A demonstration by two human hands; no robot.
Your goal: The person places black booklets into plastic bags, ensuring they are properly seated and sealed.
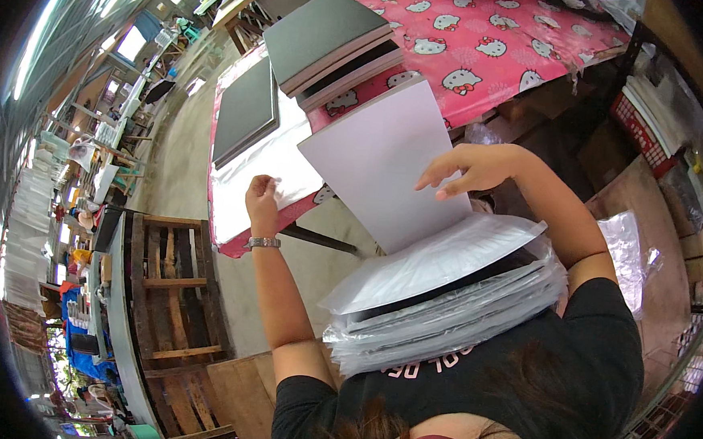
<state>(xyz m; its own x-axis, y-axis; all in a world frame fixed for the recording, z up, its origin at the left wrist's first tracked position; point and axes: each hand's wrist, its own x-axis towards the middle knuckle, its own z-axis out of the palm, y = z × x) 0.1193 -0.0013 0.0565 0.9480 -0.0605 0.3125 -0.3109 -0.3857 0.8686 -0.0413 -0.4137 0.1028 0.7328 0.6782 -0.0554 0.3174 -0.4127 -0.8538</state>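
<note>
A large white board point(383, 161) leans between the table edge and my lap. My right hand point(477, 169) hovers at its right side, open, with the fingers apart and bent a little. My left hand point(263, 196), a metal watch point(264, 242) on its wrist, is closed beside the table's white covering; whatever its fingertips pinch, if anything, is too small to make out. Against my body rests a pile of flat pieces in clear plastic sleeves point(450, 314), with a white sheet of plastic point(437, 261) on top.
On the pink patterned tablecloth point(491, 47) stands a stack of dark boards point(326, 37), with another dark board point(247, 112) to its left. Wooden pallets point(174, 289) are at my left. A red crate point(643, 129) and clear plastic point(623, 252) lie to the right.
</note>
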